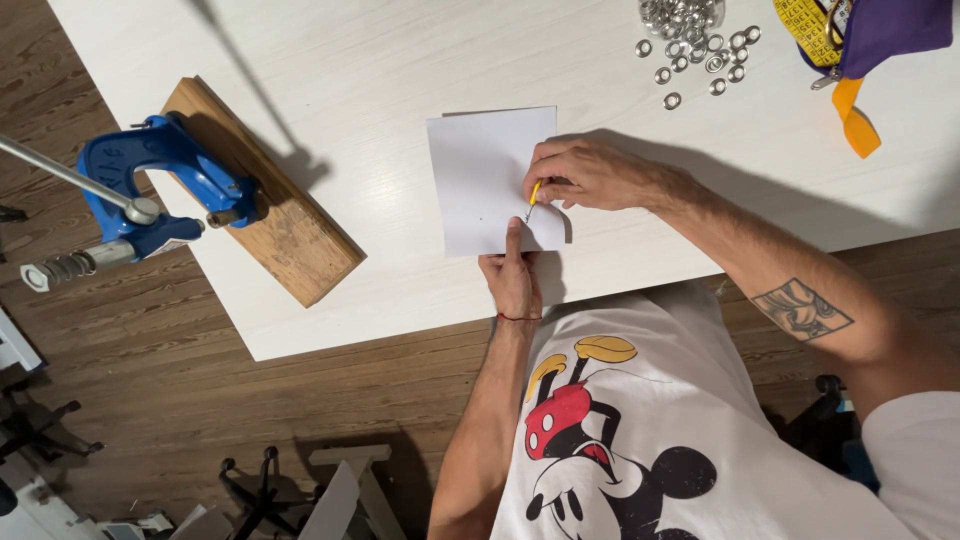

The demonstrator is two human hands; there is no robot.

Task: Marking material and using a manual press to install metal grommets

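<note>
A white square sheet of paper (487, 175) lies on the white table (400, 60). My left hand (512, 275) presses its fingers on the sheet's near edge, holding it flat. My right hand (585, 172) grips a thin yellow pencil (534, 197), whose tip touches the paper just above my left fingertips.
A blue hand press (150, 185) with a metal lever is mounted on a wooden board (290, 235) at the table's left corner. Several silver eyelets (695, 45) lie at the far right, beside a purple pouch (885, 25) and a yellow tape measure (808, 28). Wooden floor lies below.
</note>
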